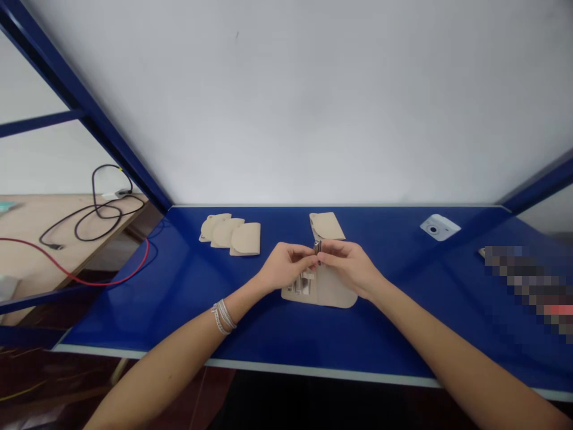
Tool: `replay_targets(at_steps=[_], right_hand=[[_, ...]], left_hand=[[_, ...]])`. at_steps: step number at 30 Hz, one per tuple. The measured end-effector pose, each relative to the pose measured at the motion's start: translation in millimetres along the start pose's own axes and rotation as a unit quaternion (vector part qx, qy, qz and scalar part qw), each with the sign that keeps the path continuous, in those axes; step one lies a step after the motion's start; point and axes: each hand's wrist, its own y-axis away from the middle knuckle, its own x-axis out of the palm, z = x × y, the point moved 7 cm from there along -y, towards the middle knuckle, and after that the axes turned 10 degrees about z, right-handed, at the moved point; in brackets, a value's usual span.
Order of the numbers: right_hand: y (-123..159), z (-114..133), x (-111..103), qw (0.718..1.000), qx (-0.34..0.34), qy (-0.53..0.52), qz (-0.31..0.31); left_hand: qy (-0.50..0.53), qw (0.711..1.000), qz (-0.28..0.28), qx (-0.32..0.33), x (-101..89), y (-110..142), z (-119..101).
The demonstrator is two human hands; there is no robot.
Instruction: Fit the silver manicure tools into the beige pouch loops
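My left hand [286, 266] and my right hand [348, 264] meet at the middle of the blue table [179, 298], both pinching a small metal tool [317, 246] held upright between the fingertips. Under them lies an open beige case [333, 289] with several metal tools [303, 283] lined up in its left half. A closed beige case [326, 226] lies just behind my hands. My left wrist wears silver bracelets.
Three overlapping beige cases [230, 234] lie at the back left of the table. A small white camera [439, 227] sits at the back right. Black and red cables [89, 221] lie on a wooden surface to the left. Blue frame posts rise at both sides.
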Motion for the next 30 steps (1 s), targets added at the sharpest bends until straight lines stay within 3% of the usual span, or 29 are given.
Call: replay_targets(at_steps=[6,10,14,19,30], right_hand=[[-0.8,2.5,4.0,0.998,-0.031,0.032,0.035],[-1.3,2.8,1.5,0.996,-0.041,0.076,0.025],[1.0,9.2,-1.1,0.983,-0.072,0.170,-0.015],[5.7,17.4,3.2,0.940,-0.123,0.312,-0.063],[11.7,19.0,8.4,0.918,-0.164,0.345,-0.110]], left_hand=[[-0.209,0.976,-0.019,0.061,6.7,7.9,-21.0],[-0.299,0.950,-0.035,0.077,10.6,10.5,-26.2],[-0.349,0.931,-0.056,0.087,11.2,11.5,-28.6],[-0.409,0.907,-0.070,0.078,11.9,11.1,-25.1],[-0.471,0.874,-0.097,0.068,15.0,12.6,-23.4]])
